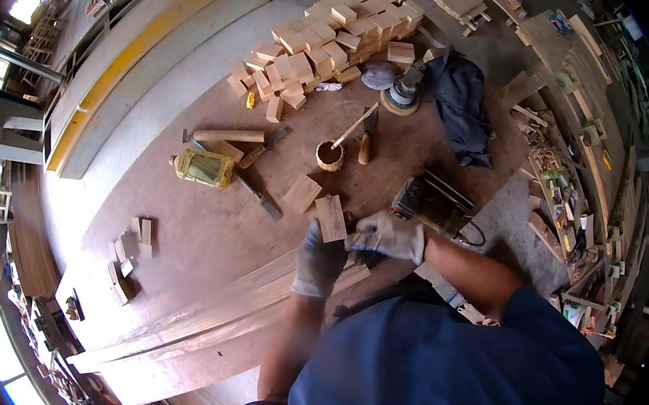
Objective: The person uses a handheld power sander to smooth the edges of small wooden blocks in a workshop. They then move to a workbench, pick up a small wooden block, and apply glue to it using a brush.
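Observation:
A small rectangular wooden block (331, 218) is raised at the near edge of the brown table, its pale face turned up. My left hand (319, 261), in a grey work glove, has its fingers closed on the block's left side. At the lower right corner of the block, the fingers of my gloved right hand (387, 237) are bent together against it. A dark patch shows below the right hand, too unclear to name. Just beyond lies another wooden block (302, 193). Right of my right hand is a dark power tool (430, 200) with a cord.
Stacked wooden blocks (317, 47) cover the table's far side. A pot (330, 155) with a stick, a chisel (364, 148), a round sander (401, 92) and dark cloth (459, 104) stand midway. Left are a yellowish bottle (205, 169), a hammer (228, 136) and long boards (195, 320).

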